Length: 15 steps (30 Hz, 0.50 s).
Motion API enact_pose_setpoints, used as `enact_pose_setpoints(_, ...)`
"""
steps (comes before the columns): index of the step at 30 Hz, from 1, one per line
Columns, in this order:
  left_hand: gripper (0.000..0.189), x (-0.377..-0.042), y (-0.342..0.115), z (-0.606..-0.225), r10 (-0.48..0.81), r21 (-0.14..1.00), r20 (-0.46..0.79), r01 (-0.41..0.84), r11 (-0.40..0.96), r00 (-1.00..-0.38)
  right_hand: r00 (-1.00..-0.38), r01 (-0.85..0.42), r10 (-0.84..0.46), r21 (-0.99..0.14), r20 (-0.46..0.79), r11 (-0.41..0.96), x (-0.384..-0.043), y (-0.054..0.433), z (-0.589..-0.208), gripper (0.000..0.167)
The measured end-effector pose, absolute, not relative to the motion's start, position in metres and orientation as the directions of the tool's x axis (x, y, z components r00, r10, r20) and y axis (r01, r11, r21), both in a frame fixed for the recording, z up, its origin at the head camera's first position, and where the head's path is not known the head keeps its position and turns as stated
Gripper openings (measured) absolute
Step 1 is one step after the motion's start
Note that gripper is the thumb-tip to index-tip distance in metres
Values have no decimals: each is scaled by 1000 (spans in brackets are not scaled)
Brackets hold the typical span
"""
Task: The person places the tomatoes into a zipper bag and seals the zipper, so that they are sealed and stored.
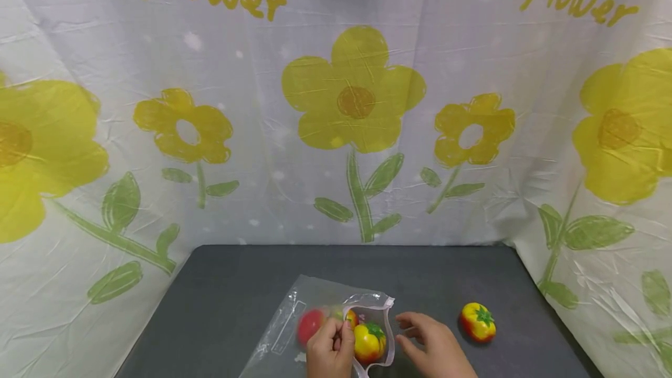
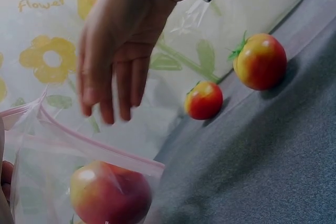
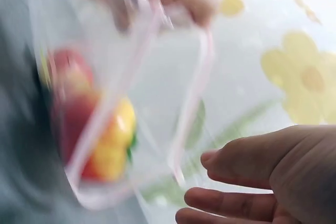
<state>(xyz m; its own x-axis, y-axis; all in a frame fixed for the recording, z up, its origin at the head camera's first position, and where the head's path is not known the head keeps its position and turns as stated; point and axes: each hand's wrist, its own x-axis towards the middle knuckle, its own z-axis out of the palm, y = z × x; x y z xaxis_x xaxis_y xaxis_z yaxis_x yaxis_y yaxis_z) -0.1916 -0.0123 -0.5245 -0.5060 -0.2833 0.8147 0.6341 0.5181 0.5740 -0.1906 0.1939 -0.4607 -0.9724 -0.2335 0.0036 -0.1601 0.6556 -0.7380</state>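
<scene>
My left hand [image 1: 331, 347] pinches the edge of a clear zip bag [image 1: 283, 319] whose mouth gapes toward the right. Inside lie a red round fruit [image 1: 311, 326] and, near the mouth, a yellow-and-red tomato-like fruit [image 1: 369, 343] with a green leafy top; part of another shows behind the left fingers. My right hand [image 1: 438, 343] is just right of the bag's mouth, fingers loosely bent and holding nothing. In the right wrist view the right hand [image 3: 268, 182] has thumb and fingers apart, beside the blurred bag rim [image 3: 191, 103].
One yellow-and-red fruit [image 1: 478, 322] sits on the dark grey table [image 1: 420, 273], right of my right hand. The left wrist view shows a larger fruit [image 2: 261, 61] and a smaller-looking fruit [image 2: 203, 100] on the table. A flower-printed curtain [image 1: 252, 133] hangs behind and along both sides.
</scene>
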Motion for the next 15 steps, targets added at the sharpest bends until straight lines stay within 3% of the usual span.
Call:
enact_pose_setpoints(5,36,-191,-14,-525,-287,583,808,628,516,-514,-999,-9,-27,-656,-18,755,-200,225,-464,33)
enact_pose_setpoints(10,36,-192,-14,-525,-285,570,818,640,516,-499,-1000,27,29,-540,-5,841,-210,265,-474,40)
enact_pose_setpoints(15,34,-194,-14,-525,-284,557,828,653,514,-483,-992,128,121,-473,-46,872,-220,299,-489,58)
